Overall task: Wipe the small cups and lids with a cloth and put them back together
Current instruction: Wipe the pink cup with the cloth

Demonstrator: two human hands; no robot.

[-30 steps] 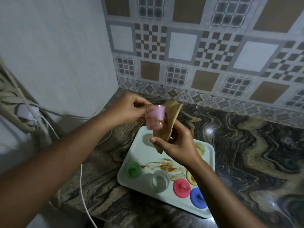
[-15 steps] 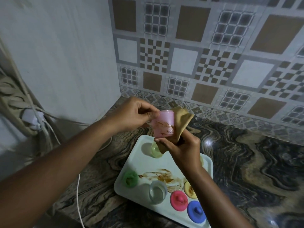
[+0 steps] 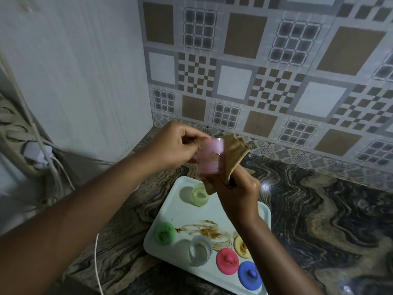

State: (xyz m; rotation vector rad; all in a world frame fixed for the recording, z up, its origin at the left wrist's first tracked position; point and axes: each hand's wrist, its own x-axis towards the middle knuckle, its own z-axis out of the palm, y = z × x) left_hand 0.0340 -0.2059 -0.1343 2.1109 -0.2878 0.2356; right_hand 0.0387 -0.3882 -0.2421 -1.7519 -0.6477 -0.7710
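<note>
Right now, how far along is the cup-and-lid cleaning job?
Done: nothing visibly; no lid sits on a cup. In hand: left hand holds the streaked pink translucent cup while right hand presses the tan cloth against it. Left, on the pale tray: light green cup, clear cup, green lid, pink lid, blue lid, smeared yellow lid, then reassembly.

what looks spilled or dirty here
A brown smear spreads across the tray between the green lid and the yellow lid, which is stained too. The pink cup in the left hand shows brown streaks; the right hand holds the cloth beside it.
</note>
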